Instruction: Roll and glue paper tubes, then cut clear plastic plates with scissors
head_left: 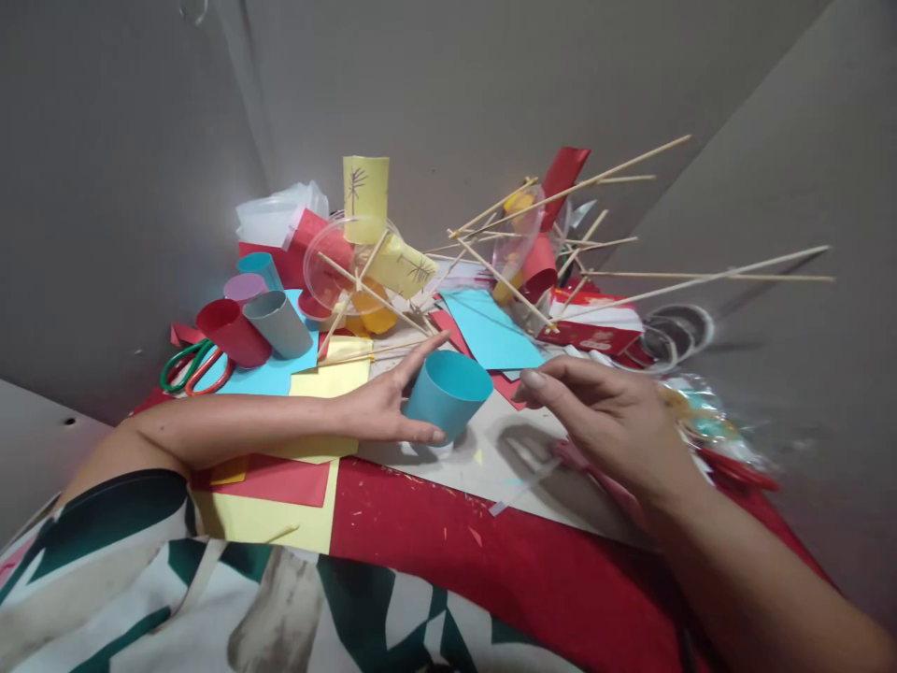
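Left hand grips a blue paper tube over the central tabletop, apparently rolled but unmounted; right hand grip unclear. Near the back edge, yellow tubes look mounted.

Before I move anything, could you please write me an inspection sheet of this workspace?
Surface: pale board over a red covering, with small paper scraps on both.
Job's things: blue tube, tilted, its open end up; red tube and grey tube beyond the left forearm; two stick frames behind, one bearing yellow tubes.
Clutter: scissors at the left; blue sheet and red box towards the back.
Grips: left grip holds the blue tube; right grip has thumb and fingertips close together, contents unclear.
Cables: nothing seen.
Surroundings: grey walls.
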The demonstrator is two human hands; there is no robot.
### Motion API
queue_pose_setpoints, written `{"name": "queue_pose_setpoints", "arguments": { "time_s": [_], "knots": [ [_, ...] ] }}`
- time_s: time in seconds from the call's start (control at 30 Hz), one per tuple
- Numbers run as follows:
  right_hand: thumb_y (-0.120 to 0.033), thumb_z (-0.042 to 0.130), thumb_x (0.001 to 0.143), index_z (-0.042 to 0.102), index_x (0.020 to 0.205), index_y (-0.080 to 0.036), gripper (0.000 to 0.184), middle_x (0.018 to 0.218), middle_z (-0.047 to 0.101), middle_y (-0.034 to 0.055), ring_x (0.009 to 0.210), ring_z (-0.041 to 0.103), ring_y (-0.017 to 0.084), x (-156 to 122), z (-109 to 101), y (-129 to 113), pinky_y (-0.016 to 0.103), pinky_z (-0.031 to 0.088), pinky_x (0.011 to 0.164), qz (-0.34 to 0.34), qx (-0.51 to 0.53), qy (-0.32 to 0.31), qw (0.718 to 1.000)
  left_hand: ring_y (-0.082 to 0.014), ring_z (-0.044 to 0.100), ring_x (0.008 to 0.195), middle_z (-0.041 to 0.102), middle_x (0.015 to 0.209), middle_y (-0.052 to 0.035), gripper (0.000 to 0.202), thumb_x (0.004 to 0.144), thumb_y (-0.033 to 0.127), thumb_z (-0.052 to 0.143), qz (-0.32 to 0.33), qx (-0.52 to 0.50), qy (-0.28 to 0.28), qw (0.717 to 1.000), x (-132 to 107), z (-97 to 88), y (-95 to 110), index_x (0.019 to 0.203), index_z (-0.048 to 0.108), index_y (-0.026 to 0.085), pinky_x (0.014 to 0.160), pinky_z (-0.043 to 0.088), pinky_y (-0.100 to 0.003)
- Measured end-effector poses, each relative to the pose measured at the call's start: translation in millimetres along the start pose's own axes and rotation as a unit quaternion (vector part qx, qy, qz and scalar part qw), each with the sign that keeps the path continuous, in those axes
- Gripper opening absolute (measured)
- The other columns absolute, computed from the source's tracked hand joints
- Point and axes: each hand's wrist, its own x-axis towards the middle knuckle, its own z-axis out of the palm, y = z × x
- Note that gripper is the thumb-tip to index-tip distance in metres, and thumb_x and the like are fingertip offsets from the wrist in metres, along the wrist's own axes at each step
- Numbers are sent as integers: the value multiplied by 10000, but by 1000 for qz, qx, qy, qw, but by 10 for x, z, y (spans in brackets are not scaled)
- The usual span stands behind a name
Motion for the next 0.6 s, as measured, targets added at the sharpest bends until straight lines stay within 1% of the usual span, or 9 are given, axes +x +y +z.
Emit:
{"name": "queue_pose_setpoints", "arguments": {
  "time_s": [0.07, 0.13, 0.2, 0.27, 0.37, 0.47, 0.5, 0.57, 0.6],
  "knots": [
    [-489, 652, 912, 682, 683, -232, 346, 635, 678, 15, 594, 609, 172, 22, -2, 15, 307, 465, 575, 3, -9, -9, 1000, -449, 276, 1533, 186, 1717, -148, 1242, 681, 469, 890, 2, 11, 11, 1000, -60, -60, 65, 1653, 125, 353, 1143, 428, -601],
    [-520, 642, 908, 667, 680, -222, 376, 596, 638, 6, 563, 570, 158, 43, -5, 35, 297, 443, 550, 9, -13, -23, 1000, -441, 311, 1518, 209, 1709, -149, 1242, 675, 462, 900, 0, 26, 35, 999, -130, -138, 111, 1650, 137, 361, 1175, 391, -606],
    [-556, 622, 903, 650, 676, -218, 408, 571, 606, 0, 544, 542, 152, 56, -8, 48, 288, 423, 522, 9, -9, -39, 999, -435, 370, 1485, 267, 1684, -162, 1237, 682, 455, 900, -4, 49, 68, 996, -210, -225, 151, 1651, 137, 354, 1180, 381, -613],
    [-548, 604, 905, 638, 681, -218, 400, 570, 594, -3, 543, 536, 150, 56, -10, 41, 283, 419, 516, 19, -4, -59, 998, -428, 427, 1444, 285, 1673, -162, 1227, 697, 456, 893, -13, 69, 108, 992, -307, -309, 202, 1649, 124, 361, 1152, 415, -617],
    [-484, 584, 910, 623, 677, -216, 357, 580, 594, -9, 546, 534, 138, 42, -10, 3, 271, 415, 526, 22, -5, -86, 996, -421, 476, 1396, 302, 1662, -143, 1210, 702, 451, 893, -26, 90, 174, 980, -494, -409, 298, 1638, 127, 393, 1097, 475, -617],
    [-428, 567, 909, 626, 677, -208, 325, 615, 620, -1, 574, 550, 134, 30, -9, -25, 267, 425, 558, -9, -29, -118, 993, -390, 525, 1339, 372, 1610, -123, 1179, 702, 419, 900, -33, 105, 228, 967, -716, -487, 370, 1619, 157, 421, 1045, 531, -565],
    [-422, 561, 907, 630, 680, -206, 321, 621, 625, 2, 582, 557, 137, 28, -9, -30, 268, 430, 566, -19, -38, -132, 990, -377, 533, 1326, 376, 1601, -114, 1159, 701, 409, 902, -32, 114, 245, 962, -793, -514, 383, 1607, 180, 429, 1033, 542, -541],
    [-427, 549, 909, 638, 697, -207, 318, 637, 643, 10, 596, 574, 146, 26, -11, -37, 271, 442, 573, -30, -50, -161, 985, -358, 519, 1331, 343, 1607, -98, 1094, 709, 395, 898, -28, 141, 278, 950, -943, -574, 398, 1577, 232, 436, 1037, 537, -514],
    [-435, 544, 913, 645, 710, -208, 320, 653, 660, 15, 603, 587, 151, 25, -13, -41, 273, 450, 577, -34, -54, -177, 982, -355, 497, 1349, 318, 1614, -93, 1065, 725, 395, 887, -29, 154, 283, 946, -1015, -606, 405, 1566, 235, 437, 1053, 523, -514]
  ]
}}
